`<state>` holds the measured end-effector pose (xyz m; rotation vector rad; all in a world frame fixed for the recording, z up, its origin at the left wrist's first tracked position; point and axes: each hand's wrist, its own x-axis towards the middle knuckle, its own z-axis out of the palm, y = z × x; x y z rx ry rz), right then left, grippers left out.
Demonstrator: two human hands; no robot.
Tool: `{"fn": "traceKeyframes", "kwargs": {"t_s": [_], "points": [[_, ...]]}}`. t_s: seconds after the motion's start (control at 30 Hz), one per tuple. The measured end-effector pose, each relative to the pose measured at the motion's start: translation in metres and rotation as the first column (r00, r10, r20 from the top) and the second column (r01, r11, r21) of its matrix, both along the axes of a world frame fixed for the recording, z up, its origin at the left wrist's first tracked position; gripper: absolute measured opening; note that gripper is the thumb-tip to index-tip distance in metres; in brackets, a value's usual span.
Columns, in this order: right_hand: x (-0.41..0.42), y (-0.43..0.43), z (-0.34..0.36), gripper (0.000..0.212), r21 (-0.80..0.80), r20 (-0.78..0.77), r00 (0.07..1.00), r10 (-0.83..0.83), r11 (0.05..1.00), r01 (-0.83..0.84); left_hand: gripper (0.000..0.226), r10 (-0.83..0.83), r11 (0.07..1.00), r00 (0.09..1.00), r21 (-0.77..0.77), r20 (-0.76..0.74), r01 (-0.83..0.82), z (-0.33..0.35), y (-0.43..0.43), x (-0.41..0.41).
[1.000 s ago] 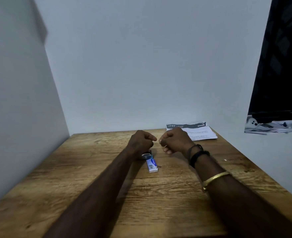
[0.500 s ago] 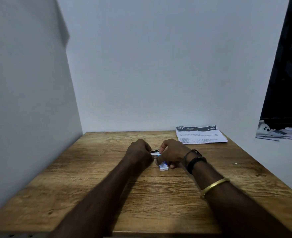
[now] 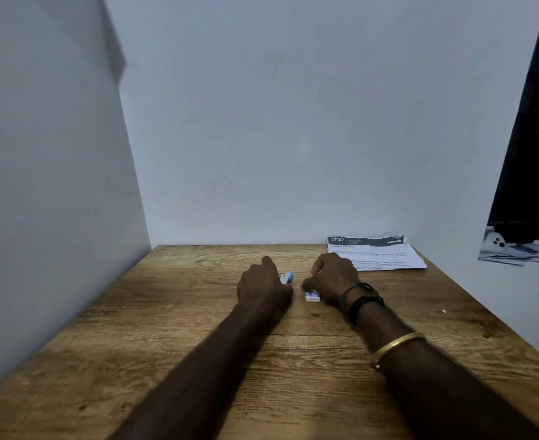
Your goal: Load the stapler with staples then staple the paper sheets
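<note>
My left hand (image 3: 262,285) is closed around a small blue-and-white object (image 3: 287,277). Only the object's tip shows past the fingers, so I cannot tell whether it is the stapler. My right hand (image 3: 333,277) is a short gap to its right, with the fingers curled down onto a small white staple box (image 3: 313,296) on the wooden table (image 3: 198,328). Most of the box is hidden under the hand. The paper sheets (image 3: 385,255), printed with a dark header, lie flat at the table's back right, just behind my right hand.
White walls close the table in on the left, back and right. A tiny white scrap (image 3: 443,311) lies near the right edge. A dark opening with clutter (image 3: 522,249) sits beyond the right wall. My right wrist carries black bands and a gold bangle (image 3: 395,342).
The hands have moved apart. The left hand now shows a blue-and-white tip, and the right hand has come down onto the staple box. The view has shifted, so everything sits further right.
</note>
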<state>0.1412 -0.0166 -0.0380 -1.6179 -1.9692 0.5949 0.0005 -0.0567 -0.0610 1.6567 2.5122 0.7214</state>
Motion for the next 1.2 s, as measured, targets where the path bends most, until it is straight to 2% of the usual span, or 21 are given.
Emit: {"fn": "traceKeyframes", "kwargs": {"t_s": [0.23,0.63,0.83,1.0,1.2], "points": [[-0.003,0.009,-0.008,0.027,0.054,-0.043,0.997,-0.058,0.997,0.060,0.059,0.037,0.999,0.999,0.022,-0.015,-0.036,-0.007,0.009,0.005],[-0.001,0.016,-0.014,0.024,0.075,-0.040,0.997,-0.059,0.995,0.062,0.065,0.028,0.999,0.999,0.023,-0.042,-0.028,-0.006,0.011,0.002],[-0.001,0.020,-0.014,0.023,0.127,-0.045,0.998,-0.047,0.990,0.053,0.063,0.027,0.996,0.998,0.084,-0.056,-0.022,0.000,0.011,-0.006],[-0.002,0.033,-0.012,0.022,0.212,-0.011,0.999,-0.035,0.977,0.036,0.049,-0.003,0.972,0.986,0.230,-0.169,0.042,0.006,0.020,-0.014],[-0.015,0.061,-0.008,0.036,0.502,-0.008,1.000,0.007,0.865,-0.003,0.049,-0.041,0.913,0.912,0.355,-0.407,0.199,0.011,0.053,-0.026]]}}
